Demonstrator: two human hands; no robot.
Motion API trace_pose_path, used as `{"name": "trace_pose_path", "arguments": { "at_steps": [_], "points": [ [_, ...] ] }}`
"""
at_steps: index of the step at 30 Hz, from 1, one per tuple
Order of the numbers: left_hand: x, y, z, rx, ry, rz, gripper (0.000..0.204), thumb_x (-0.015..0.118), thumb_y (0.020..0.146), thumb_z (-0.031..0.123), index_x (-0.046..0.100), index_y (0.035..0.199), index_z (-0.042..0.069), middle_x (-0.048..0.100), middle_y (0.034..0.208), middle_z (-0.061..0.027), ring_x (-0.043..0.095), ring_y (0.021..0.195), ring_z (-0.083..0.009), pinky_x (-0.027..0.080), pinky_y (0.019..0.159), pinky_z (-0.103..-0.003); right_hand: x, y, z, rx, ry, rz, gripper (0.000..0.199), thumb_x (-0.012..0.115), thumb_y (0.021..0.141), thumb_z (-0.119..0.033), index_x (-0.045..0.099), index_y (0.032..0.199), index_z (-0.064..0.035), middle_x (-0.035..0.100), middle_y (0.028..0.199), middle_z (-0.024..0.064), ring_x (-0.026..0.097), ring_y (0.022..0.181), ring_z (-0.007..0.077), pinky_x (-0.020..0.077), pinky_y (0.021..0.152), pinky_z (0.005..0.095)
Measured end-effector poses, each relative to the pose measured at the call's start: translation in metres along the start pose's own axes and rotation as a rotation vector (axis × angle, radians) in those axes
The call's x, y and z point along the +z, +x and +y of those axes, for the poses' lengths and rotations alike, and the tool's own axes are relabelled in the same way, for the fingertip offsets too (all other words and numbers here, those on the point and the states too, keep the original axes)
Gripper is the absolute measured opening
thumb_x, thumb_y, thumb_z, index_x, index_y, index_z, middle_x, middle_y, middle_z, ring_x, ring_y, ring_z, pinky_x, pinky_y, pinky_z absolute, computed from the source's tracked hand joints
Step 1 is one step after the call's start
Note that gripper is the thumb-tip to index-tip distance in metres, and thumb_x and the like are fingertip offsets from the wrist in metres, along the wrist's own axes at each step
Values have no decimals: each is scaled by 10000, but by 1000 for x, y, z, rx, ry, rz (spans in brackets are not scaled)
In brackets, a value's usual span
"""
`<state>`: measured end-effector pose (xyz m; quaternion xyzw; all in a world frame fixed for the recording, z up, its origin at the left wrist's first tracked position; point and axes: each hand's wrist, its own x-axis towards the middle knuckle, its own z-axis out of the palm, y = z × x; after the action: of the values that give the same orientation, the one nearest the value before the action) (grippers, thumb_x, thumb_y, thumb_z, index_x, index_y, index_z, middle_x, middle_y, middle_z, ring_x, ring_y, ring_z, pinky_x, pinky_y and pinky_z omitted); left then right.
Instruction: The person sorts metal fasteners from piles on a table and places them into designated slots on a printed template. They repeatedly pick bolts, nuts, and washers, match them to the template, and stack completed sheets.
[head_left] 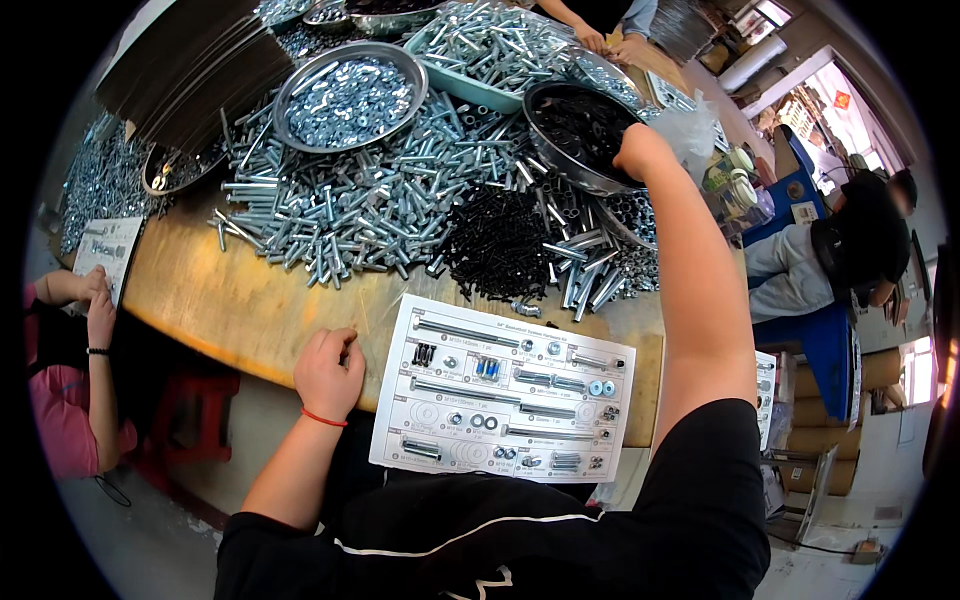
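Note:
My right hand (pixel 645 153) reaches over the near rim of a round metal bowl (pixel 533 128) at the back right; its fingertips are hidden among small black parts (pixel 590 120). My left hand (pixel 330 372), a red band at its wrist, rests at the table's front edge with the fingers curled in; whatever it may hold is hidden. Between my arms lies a white printed sheet (pixel 500 352) with bolts, nuts, washers and small black screws (pixel 424 355) set on its pictured boxes. Beyond it are a heap of black screws (pixel 495 240) and a large pile of silver bolts (pixel 340 205).
A metal bowl of washers (pixel 350 100) sits on the bolts, beside a pale green tray (pixel 480 92) of bolts. Stacked cardboard (pixel 190 70) stands at the back left. Co-workers are at the left (pixel 75 400) and far side; another person (pixel 850 250) is at the right.

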<state>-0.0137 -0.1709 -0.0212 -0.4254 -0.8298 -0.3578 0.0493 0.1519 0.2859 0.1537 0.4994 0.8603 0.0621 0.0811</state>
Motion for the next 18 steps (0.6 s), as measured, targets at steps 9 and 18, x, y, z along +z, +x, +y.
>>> {"name": "trace_pose_path", "arguments": {
  "at_steps": [9,18],
  "points": [
    [-8,15,37,-507,-1103,-274,279,642,920,175,620,1146,13,654,951,-46,609,844,-106,463,699,-238,-9,-123,-34,-249,956,495,230,691,738,-98,719,949,-12,698,882,160,677,822,302,543,754,363],
    [-14,-6,130,-630,-1859,-818,404,418,1048,300,530,1243,-35,632,1118,-96,618,1024,-173,496,934,-319,69,-308,-131,-520,1017,620,215,720,715,8,699,923,-44,673,903,74,651,813,249,529,673,329]
  ]
}}
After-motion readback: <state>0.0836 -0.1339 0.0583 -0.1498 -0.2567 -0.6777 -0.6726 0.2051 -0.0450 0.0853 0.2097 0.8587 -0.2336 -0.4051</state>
